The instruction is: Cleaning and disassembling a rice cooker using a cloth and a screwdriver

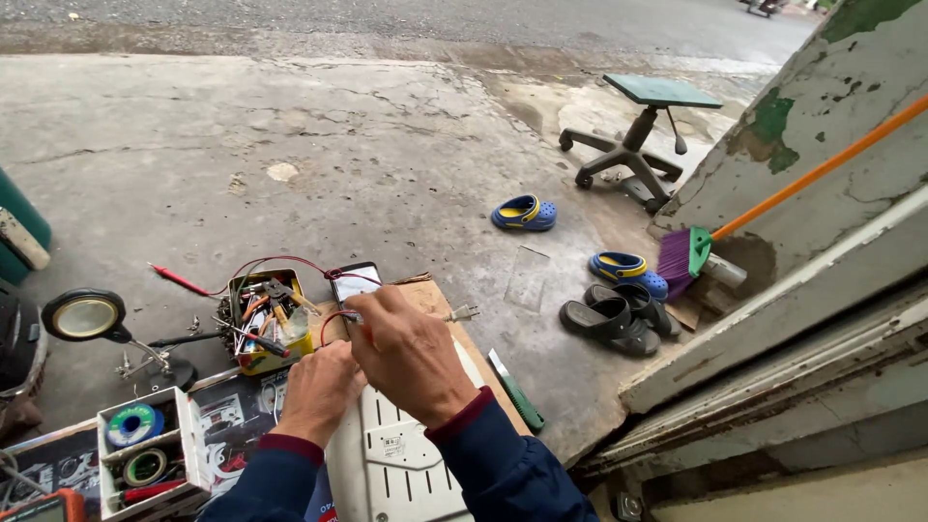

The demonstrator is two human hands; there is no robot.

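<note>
— What is the person doing down there on the concrete?

— Both hands are working close together over a white vented appliance casing lying on the board. The right hand is curling its fingers down, pinching something small at the fingertips; I cannot tell exactly what, though a thin red wire is running toward that spot. The left hand is bunching up just beside it, fingers pressed together, touching the same spot.

— And what is sitting around them?

— Just beyond the fingertips a small meter with a pale screen is lying flat, and a red probe is resting further left on the ground. Beside the meter a yellow tin of tools is standing open. A magnifier lamp is leaning at the left, near a white box holding solder reels. A green-handled tool is lying to the right of the casing.

— Anything further off?

— Blue clogs and dark sandals are lying about, a broom is leaning on the wall, and a swivel stool is standing behind.
</note>
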